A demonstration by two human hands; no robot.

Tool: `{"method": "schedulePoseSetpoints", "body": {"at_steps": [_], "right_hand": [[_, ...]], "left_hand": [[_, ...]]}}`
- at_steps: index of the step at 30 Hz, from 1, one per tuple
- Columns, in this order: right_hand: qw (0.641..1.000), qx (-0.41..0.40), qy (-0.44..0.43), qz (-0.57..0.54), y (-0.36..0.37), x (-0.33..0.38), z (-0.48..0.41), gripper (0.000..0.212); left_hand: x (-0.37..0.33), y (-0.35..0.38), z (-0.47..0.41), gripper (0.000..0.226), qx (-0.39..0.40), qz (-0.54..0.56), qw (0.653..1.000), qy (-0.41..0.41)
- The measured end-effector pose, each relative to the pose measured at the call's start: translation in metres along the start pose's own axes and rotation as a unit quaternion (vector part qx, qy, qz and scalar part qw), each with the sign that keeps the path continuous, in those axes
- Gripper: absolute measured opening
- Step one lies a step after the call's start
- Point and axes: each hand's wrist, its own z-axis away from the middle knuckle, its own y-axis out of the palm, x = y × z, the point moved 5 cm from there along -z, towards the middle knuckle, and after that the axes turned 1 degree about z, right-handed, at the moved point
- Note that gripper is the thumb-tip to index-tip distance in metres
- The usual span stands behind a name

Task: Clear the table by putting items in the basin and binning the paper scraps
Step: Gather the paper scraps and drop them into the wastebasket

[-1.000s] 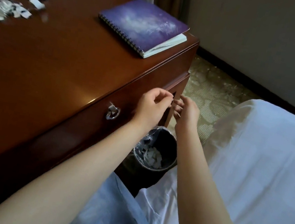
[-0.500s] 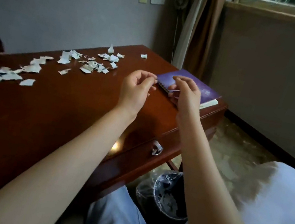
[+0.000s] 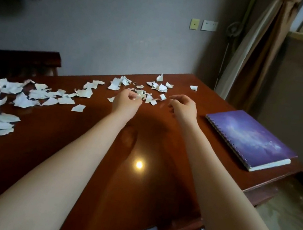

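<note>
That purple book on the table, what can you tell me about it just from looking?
The purple spiral-bound notebook has a cover printed like a starry night sky, with white page edges showing at its near end. The spiral binding runs down its left side. It is closed, lying flat near the right edge of the dark brown wooden table. Neither hand touches it.

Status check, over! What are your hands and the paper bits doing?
Both hands, left hand and right hand, reach toward paper scraps scattered on table. Notebook sits right, clear.

No readable text anywhere — notebook (image 3: 249, 139) cover included
</note>
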Motion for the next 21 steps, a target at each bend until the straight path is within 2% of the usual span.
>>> {"method": "schedulePoseSetpoints", "body": {"at_steps": [3,6,10,13,16,18,21], "right_hand": [[0.999,-0.018,-0.012,0.046,0.005,-0.004,-0.036,0.02],[0.994,-0.038,-0.011,0.101,0.011,-0.012,-0.077,0.021],[0.986,-0.023,-0.014,0.168,0.027,-0.018,-0.13,0.034],[0.968,0.003,-0.043,0.248,0.044,-0.013,-0.16,0.048],[0.954,0.027,-0.047,0.295,0.06,-0.012,-0.182,0.062],[0.942,0.059,-0.027,0.33,0.07,-0.017,-0.194,0.07],[0.924,0.103,-0.014,0.367,0.083,-0.022,-0.2,0.07]], "left_hand": [[0.01,0.018,-0.038,0.046,0.009,-0.126,0.992,0.017],[0.014,0.045,-0.071,0.067,0.041,-0.277,0.959,0.043],[0.017,0.078,-0.104,0.083,0.075,-0.345,0.933,0.071],[0.024,0.088,-0.126,0.08,0.095,-0.385,0.912,0.11],[0.031,0.088,-0.14,0.065,0.113,-0.398,0.901,0.13],[0.033,0.084,-0.145,0.052,0.099,-0.387,0.903,0.159],[0.033,0.075,-0.146,0.034,0.063,-0.325,0.924,0.191]]}}
